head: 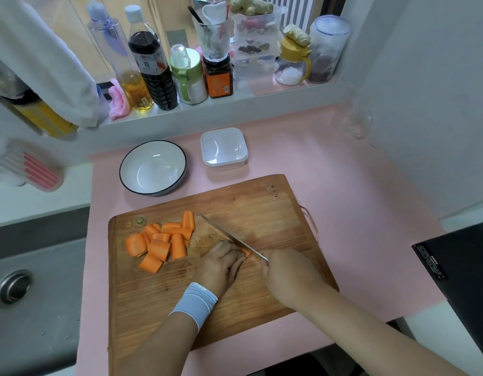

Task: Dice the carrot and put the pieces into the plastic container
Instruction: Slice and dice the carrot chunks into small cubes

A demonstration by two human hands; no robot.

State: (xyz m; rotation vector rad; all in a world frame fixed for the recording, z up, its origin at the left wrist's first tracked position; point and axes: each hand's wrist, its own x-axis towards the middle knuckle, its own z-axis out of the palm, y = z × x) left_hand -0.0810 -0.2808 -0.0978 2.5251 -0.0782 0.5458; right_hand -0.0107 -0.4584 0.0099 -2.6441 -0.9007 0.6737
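1. Left hand (224, 259): fingers curled down over a small carrot piece (246, 253), pinning it to the cutting board (262, 213) near the board's centre.
2. Right hand (286, 272): closed round the handle of the knife (229, 234). The blade points toward 10 o'clock and meets the piece just beside the left fingertips.
3. Cut carrot chunks (160, 242): a loose heap of thick orange slabs at 9 o'clock on the board.
4. Plastic container (224, 149): off the board at 12 o'clock, with the bowl (153, 166) at 11 o'clock.
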